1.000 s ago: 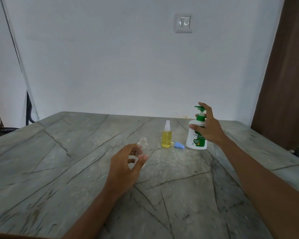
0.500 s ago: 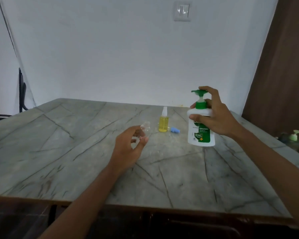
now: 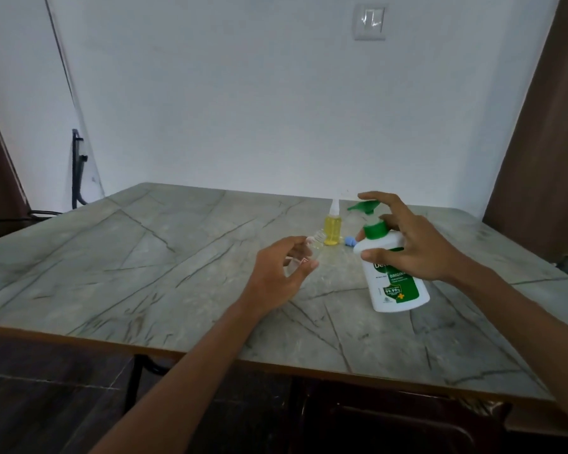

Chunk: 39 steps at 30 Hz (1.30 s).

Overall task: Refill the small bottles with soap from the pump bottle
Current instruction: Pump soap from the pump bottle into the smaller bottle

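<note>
Just left of centre, the left hand (image 3: 286,273) pinches the clear small bottle (image 3: 313,246) by its body, open neck tipped rightward. It looks light and thin-walled, so a gentle hold low down suits it. Right of centre, the right hand (image 3: 413,247) wraps the pump bottle (image 3: 395,290) at its shoulder, forefinger over the pump head (image 3: 363,206). This bottle is likely heavier and slick. Farther back on the counter (image 3: 145,273) are a yellow-filled small bottle (image 3: 332,229) and a blue cap (image 3: 350,240).

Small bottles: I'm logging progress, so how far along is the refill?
Done: one small bottle of yellow liquid stands capped on the table. In hand: the left hand holds a clear bottle, uncapped and apparently empty; the right hand grips the pump bottle, forefinger over its pump head. Left: pumping soap into the clear bottle, then capping it; a blue cap lies on the table.
</note>
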Each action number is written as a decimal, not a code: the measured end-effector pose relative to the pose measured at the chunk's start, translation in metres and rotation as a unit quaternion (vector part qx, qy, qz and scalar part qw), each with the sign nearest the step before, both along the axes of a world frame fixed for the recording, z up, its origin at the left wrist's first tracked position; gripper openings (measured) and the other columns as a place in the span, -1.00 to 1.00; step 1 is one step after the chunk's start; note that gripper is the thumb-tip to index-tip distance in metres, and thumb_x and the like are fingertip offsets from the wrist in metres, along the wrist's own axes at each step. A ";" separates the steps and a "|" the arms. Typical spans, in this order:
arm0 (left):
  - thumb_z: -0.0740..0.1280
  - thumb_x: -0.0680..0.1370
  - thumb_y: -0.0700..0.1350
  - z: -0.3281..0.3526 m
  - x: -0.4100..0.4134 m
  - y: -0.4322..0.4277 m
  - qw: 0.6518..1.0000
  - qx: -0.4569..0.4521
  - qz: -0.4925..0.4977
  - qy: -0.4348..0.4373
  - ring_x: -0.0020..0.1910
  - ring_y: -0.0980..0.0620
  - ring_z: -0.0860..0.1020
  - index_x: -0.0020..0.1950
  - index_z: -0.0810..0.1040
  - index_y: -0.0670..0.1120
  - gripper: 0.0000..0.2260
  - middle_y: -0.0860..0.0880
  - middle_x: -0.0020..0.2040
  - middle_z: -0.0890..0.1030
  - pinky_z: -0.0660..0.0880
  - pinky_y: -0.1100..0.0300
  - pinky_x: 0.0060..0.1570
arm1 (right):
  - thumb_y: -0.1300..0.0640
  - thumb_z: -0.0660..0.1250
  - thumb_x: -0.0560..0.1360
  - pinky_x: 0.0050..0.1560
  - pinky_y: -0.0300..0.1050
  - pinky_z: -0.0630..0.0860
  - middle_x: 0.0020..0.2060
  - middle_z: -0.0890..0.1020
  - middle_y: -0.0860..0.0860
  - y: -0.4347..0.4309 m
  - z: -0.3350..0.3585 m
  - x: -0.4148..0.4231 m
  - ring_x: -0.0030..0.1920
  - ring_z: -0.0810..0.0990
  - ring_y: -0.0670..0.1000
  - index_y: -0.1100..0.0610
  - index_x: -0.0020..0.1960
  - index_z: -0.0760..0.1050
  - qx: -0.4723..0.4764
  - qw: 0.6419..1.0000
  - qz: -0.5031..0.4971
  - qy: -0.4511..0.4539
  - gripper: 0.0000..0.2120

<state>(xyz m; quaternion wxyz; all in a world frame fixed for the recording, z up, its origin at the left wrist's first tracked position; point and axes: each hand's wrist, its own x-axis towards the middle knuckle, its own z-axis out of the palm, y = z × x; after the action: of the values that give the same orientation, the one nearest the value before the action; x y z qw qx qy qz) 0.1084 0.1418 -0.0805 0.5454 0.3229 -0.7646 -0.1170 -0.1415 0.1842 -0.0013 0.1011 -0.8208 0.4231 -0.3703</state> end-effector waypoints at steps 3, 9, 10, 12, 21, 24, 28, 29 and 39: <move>0.46 0.48 -0.06 0.000 -0.001 0.000 1.000 -0.007 -0.001 0.001 -0.08 0.12 0.63 0.23 0.56 -0.16 -0.64 0.04 -0.02 0.65 0.63 0.09 -0.07 | 0.12 0.55 0.40 -0.16 -0.12 0.65 -0.06 0.68 -0.08 -0.004 -0.002 0.006 -0.17 0.70 -0.04 -0.22 0.41 0.22 -0.007 1.000 0.005 0.019 -0.26; 0.44 0.50 -0.07 0.002 0.000 -0.001 0.999 -0.031 0.000 0.015 -0.08 0.13 0.61 0.24 0.55 -0.16 -0.65 0.02 -0.01 0.65 0.59 0.24 -0.08 | 0.10 0.57 0.35 -0.14 -0.23 0.61 -0.07 0.68 -0.11 -0.012 -0.005 0.021 -0.13 0.68 -0.09 -0.30 0.37 0.23 -0.065 0.996 0.030 0.055 -0.23; 0.44 0.50 -0.08 0.003 0.001 -0.001 0.999 -0.037 0.000 0.017 -0.08 0.13 0.61 0.24 0.55 -0.17 -0.65 0.01 -0.01 0.65 0.57 0.29 -0.07 | 0.12 0.58 0.34 -0.16 -0.26 0.61 -0.08 0.68 -0.14 -0.013 -0.005 0.023 -0.15 0.67 -0.11 -0.32 0.35 0.24 -0.072 0.995 0.033 0.055 -0.23; 0.43 0.50 -0.10 0.005 0.001 -0.001 0.999 -0.047 0.000 0.020 -0.08 0.13 0.61 0.24 0.55 -0.19 -0.66 0.00 -0.01 0.64 0.54 0.34 -0.07 | 0.13 0.58 0.34 -0.20 -0.32 0.59 -0.09 0.67 -0.13 -0.017 -0.007 0.027 -0.17 0.67 -0.12 -0.34 0.32 0.26 -0.084 0.994 0.039 0.053 -0.24; 0.42 0.52 -0.13 0.007 0.003 -0.002 0.998 -0.059 0.015 0.011 -0.06 0.14 0.59 0.26 0.54 -0.19 -0.67 -0.02 0.01 0.64 0.47 0.46 -0.05 | -0.05 0.57 0.34 -0.15 -0.44 0.54 -0.12 0.67 -0.23 -0.018 -0.008 0.039 -0.14 0.67 -0.20 -0.35 0.31 0.31 -0.095 0.995 0.030 0.028 -0.33; 0.39 0.54 -0.12 0.007 0.003 -0.002 0.997 -0.072 0.028 0.002 -0.04 0.15 0.57 0.26 0.53 -0.19 -0.68 -0.02 0.01 0.64 0.45 0.46 -0.03 | -0.20 0.52 0.29 -0.15 -0.47 0.52 -0.11 0.60 -0.35 -0.016 -0.006 0.044 -0.12 0.64 -0.25 -0.36 0.29 0.31 -0.086 0.995 0.025 0.036 -0.36; 0.35 0.56 -0.12 0.005 0.004 -0.003 0.996 -0.077 0.040 -0.011 -0.05 0.17 0.54 0.28 0.51 -0.17 -0.70 -0.01 0.02 0.62 0.43 0.48 -0.04 | -0.37 0.49 0.15 -0.20 -0.48 0.50 -0.13 0.58 -0.34 -0.019 -0.004 0.048 -0.13 0.62 -0.26 -0.47 0.19 0.28 -0.067 0.997 -0.001 0.048 -0.32; 0.34 0.57 -0.11 0.005 0.004 -0.003 0.996 -0.077 0.042 -0.016 -0.05 0.18 0.54 0.28 0.50 -0.16 -0.70 -0.01 0.02 0.61 0.42 0.49 -0.04 | -0.39 0.49 0.13 -0.21 -0.49 0.49 -0.14 0.60 -0.30 -0.020 -0.004 0.047 -0.15 0.62 -0.25 -0.47 0.19 0.28 -0.063 0.997 -0.005 0.048 -0.31; 0.31 0.59 -0.14 0.003 0.004 -0.005 0.996 -0.072 0.042 -0.036 -0.03 0.18 0.52 0.27 0.49 -0.18 -0.73 -0.05 0.04 0.60 0.40 0.52 -0.02 | -0.33 0.51 0.10 -0.25 -0.39 0.57 -0.14 0.64 -0.17 -0.023 -0.004 0.047 -0.22 0.66 -0.16 -0.35 0.12 0.38 -0.066 0.997 -0.017 0.039 -0.37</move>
<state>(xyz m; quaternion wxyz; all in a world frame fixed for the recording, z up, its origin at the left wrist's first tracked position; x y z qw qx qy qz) 0.1124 0.1373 -0.0773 0.5435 0.3183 -0.7763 -0.0271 -0.0941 0.1616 -0.0057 0.0238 -0.8322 0.4152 -0.3667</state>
